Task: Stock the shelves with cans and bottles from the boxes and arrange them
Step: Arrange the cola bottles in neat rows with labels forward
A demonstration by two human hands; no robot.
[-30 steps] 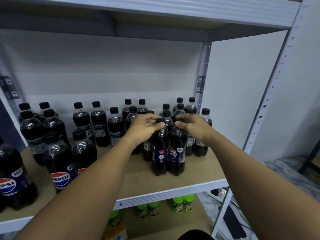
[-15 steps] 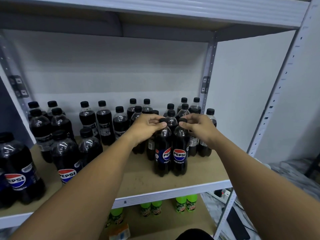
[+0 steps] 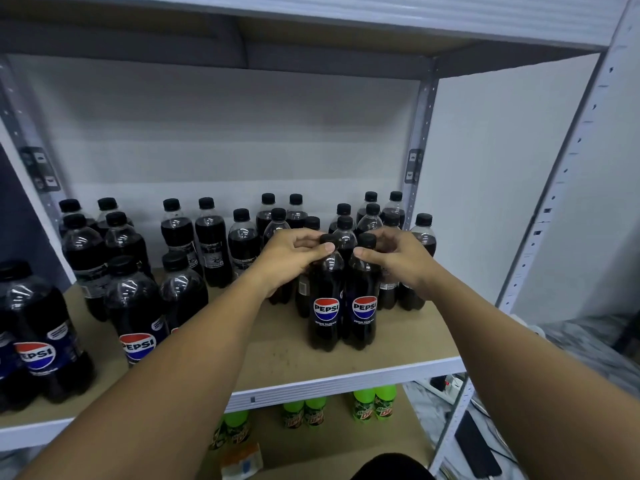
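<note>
You can read "PEPSI" over "ZERO SUGAR" on the labels of the two front bottles standing side by side on the shelf. "PEPSI" also shows on the larger bottles at your far left, while the green bottles on the lower shelf carry labels too blurred to read.

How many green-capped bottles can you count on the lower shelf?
5 green-capped bottles: a right pair, a middle pair, and one at the left. The left forearm or the shelf edge may hide more.
</note>
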